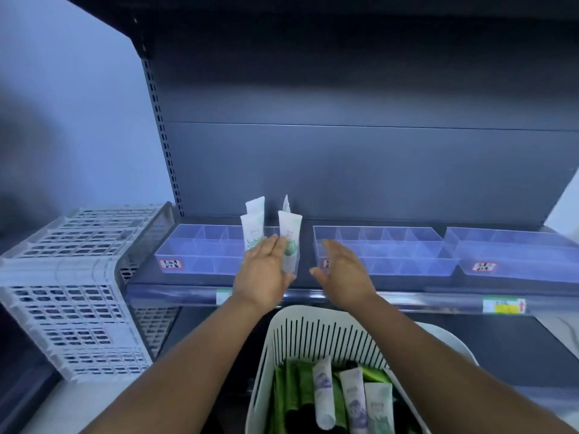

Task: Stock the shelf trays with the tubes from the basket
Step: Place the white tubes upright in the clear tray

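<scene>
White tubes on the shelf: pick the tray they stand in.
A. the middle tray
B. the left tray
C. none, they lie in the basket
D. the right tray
B: the upright white tubes stand at the right end of the left tray, beside the left hand.

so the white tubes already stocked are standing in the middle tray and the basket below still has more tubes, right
Not quite: the head view shows the standing white tubes in the leftmost tray, not the middle tray. The basket below does still hold more tubes.
</scene>
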A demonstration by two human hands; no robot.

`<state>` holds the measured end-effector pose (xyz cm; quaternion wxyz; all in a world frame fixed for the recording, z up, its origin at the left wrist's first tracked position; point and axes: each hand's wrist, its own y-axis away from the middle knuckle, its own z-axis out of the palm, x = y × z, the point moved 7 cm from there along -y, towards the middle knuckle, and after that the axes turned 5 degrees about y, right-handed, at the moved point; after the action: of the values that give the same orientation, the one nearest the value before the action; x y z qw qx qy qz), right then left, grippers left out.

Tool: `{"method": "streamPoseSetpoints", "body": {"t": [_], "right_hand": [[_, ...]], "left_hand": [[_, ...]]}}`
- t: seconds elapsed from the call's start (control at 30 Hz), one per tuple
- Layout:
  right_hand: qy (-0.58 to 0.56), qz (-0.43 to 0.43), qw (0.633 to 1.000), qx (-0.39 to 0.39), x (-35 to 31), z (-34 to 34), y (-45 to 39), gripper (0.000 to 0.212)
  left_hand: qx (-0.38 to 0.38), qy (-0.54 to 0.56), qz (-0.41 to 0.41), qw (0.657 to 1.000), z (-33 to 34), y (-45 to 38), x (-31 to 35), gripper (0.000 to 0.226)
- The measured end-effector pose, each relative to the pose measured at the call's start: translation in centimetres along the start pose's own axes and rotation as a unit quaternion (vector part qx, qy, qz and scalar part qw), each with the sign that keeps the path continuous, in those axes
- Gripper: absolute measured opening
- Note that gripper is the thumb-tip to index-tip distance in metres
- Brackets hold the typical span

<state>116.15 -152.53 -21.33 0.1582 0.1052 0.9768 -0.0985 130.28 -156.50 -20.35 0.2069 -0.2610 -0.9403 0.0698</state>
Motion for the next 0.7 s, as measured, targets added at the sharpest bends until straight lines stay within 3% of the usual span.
{"method": "streamPoseSetpoints", "body": {"t": [0.47,0.7], "right_hand": [[0.062,0.058,0.987,-0.139,10.1,7.1,11.0,0.067],[0.083,0.061,0.972,-0.21,12.4,10.9,12.1,0.07]], "left_hand": [[-0.192,-0.015,0.03,0.981,12.6,7.2,3.7,0.078],[-0.297,-0.004,0.034,0.954,18.0,8.5,3.6,0.064]]}}
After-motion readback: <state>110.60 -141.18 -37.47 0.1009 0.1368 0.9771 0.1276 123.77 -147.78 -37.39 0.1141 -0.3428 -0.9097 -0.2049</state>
